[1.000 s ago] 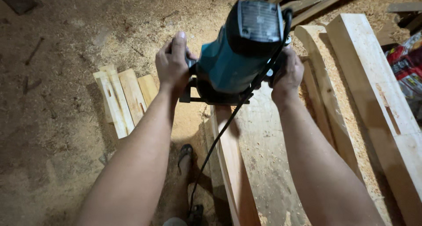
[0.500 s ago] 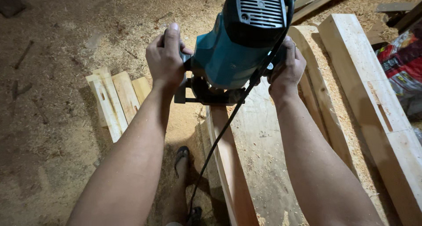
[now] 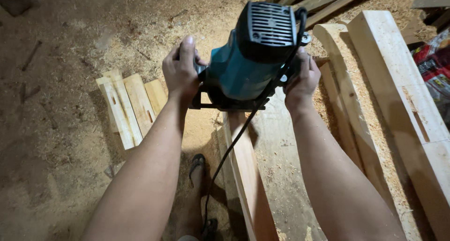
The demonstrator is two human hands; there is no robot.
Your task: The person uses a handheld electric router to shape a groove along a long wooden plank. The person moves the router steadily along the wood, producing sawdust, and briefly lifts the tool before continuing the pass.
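A teal and black power router point(image 3: 251, 53) sits on top of a narrow reddish wooden board point(image 3: 246, 175) that stands on edge and runs toward me. My left hand point(image 3: 180, 70) grips the router's left handle. My right hand point(image 3: 302, 79) grips its right handle. A black power cord point(image 3: 234, 147) hangs from the tool's top down past the board toward the floor. The router's base and bit are hidden under its body.
Several short light wood slats point(image 3: 129, 105) lie on the sawdust floor at left. A wide grey plank point(image 3: 281, 175) lies right of the board, then curved pale timbers point(image 3: 356, 110) and a thick beam point(image 3: 403, 86). My sandalled foot point(image 3: 197, 168) stands below the board.
The router and both hands have slid along the board toward me and a little lower in view. Both grips are unchanged.
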